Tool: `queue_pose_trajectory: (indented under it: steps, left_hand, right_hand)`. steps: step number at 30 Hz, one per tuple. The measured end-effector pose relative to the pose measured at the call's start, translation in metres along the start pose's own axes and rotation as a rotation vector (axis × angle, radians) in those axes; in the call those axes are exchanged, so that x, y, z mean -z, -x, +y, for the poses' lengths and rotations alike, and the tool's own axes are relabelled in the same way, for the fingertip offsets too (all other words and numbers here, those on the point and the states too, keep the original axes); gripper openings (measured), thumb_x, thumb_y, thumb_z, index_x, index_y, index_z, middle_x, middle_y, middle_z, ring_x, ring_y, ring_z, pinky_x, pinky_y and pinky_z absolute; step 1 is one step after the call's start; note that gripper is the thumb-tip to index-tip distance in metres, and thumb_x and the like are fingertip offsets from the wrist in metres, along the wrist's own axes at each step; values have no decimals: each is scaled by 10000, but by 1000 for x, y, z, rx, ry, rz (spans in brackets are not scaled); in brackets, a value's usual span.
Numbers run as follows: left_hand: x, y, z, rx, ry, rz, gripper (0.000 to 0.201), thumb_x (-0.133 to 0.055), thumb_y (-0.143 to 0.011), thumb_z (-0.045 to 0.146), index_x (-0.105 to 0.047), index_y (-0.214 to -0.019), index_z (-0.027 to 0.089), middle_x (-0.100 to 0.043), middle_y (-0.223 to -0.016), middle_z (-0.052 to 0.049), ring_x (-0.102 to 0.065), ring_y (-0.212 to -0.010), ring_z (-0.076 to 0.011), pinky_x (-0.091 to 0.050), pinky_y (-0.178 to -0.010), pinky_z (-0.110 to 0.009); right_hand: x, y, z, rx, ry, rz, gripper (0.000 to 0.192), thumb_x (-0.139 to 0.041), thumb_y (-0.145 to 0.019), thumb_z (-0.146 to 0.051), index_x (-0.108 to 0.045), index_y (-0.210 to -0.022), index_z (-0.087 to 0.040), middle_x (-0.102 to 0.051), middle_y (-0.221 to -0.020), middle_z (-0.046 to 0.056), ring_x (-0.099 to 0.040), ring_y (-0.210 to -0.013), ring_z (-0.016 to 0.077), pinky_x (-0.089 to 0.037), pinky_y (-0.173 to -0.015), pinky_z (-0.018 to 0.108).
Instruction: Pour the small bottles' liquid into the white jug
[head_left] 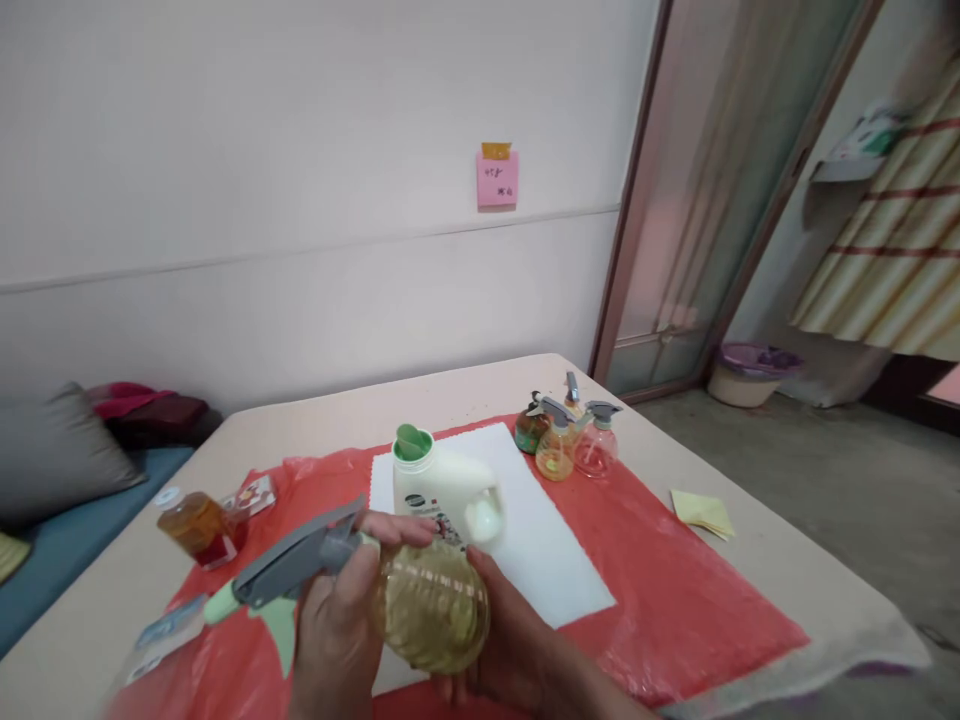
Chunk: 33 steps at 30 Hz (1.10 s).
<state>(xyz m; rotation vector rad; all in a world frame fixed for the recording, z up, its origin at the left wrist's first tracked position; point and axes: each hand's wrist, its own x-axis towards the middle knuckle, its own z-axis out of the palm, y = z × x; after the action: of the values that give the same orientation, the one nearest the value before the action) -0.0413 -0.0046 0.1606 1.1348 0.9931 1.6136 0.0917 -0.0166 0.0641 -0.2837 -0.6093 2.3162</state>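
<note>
Both my hands hold a small yellow spray bottle point(431, 610) low in the middle of the view, tipped on its side. My left hand point(337, 620) grips its neck, just behind the grey trigger head point(292, 565) that points left. My right hand point(517, 650) cups the round body from below and the right. Just behind the bottle a white detergent jug point(439, 490) with an open green spout stands upright on a white cloth point(540, 540).
A red plastic sheet point(675, 590) covers the beige table. Three small spray bottles point(566, 440) cluster at the far edge. A bottle of amber liquid point(196, 527) lies at the left. Yellow sticky notes point(703, 512) lie right. Cushions point(60, 450) sit on a bench left.
</note>
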Motion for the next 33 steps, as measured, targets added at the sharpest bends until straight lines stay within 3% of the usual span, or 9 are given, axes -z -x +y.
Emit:
queue_pose_trajectory:
  steps: [5,8,15,18,20,24,26,29,33]
  left_hand:
    - [-4,-6,-2,-27,-7,142,281,-695,-779,469,-646,-686,209,-754,-765,-62,-742,-823,-282,-621,-790,-403]
    - [-4,-10,-4,11,-58,250,267,-669,-816,417,-664,-668,196,-768,-805,-51,-734,-787,-233,-599,-735,-321]
    - [6,-19,-18,51,95,228,278,-706,-827,443,-681,-715,190,-755,-788,-37,-731,-839,-223,-576,-854,-337]
    - [5,-20,-18,-18,134,224,267,-699,-833,432,-673,-721,190,-750,-769,-29,-724,-815,-203,-564,-870,-334]
    - [2,-21,-16,-58,151,250,257,-694,-832,416,-667,-711,191,-743,-748,-21,-713,-784,-185,-559,-855,-319]
    - [-3,-20,-15,-74,159,252,241,-706,-818,402,-666,-712,189,-736,-734,-15,-704,-765,-172,-550,-845,-306]
    - [-5,-20,-15,-63,176,257,248,-696,-829,411,-663,-724,189,-742,-747,-19,-710,-777,-176,-550,-846,-313]
    - [-5,-20,-15,-53,217,287,263,-680,-845,422,-650,-729,188,-734,-732,-14,-713,-772,-177,-550,-837,-317]
    - [-5,-21,-16,-41,199,285,240,-702,-832,394,-649,-725,187,-725,-724,-14,-714,-759,-190,-553,-802,-320]
  right_hand:
    - [-18,0,-1,396,156,192,682,-839,-695,-645,-673,-1198,-217,-730,-1068,60,-697,-868,188,-550,-807,304]
    - [-26,2,-4,547,255,285,787,-997,-516,-396,-631,-1208,-306,-701,-1201,20,-660,-1101,247,-507,-934,347]
    - [-14,6,-10,37,116,213,759,-595,-803,-839,-607,-1270,-241,-722,-1056,80,-710,-725,172,-511,-609,267]
    - [-18,11,-14,233,111,231,659,-913,-676,-462,-607,-1239,-305,-698,-1219,38,-716,-962,186,-543,-771,280]
    - [-21,12,-16,324,116,249,705,-941,-642,-352,-595,-1256,-359,-642,-1370,18,-670,-1134,217,-547,-873,333]
    - [-22,11,-16,132,74,210,676,-677,-821,-748,-625,-1303,-276,-713,-1210,90,-716,-870,189,-542,-697,285]
    - [-23,10,-15,179,49,212,652,-794,-756,-669,-658,-1239,-254,-727,-1153,66,-715,-840,168,-536,-715,262]
    - [-27,11,-15,382,41,235,727,-976,-581,-317,-634,-1222,-326,-677,-1324,13,-676,-1124,208,-534,-916,312]
    - [-27,11,-14,205,40,225,633,-756,-802,-667,-622,-1298,-297,-696,-1295,85,-709,-974,208,-556,-764,314]
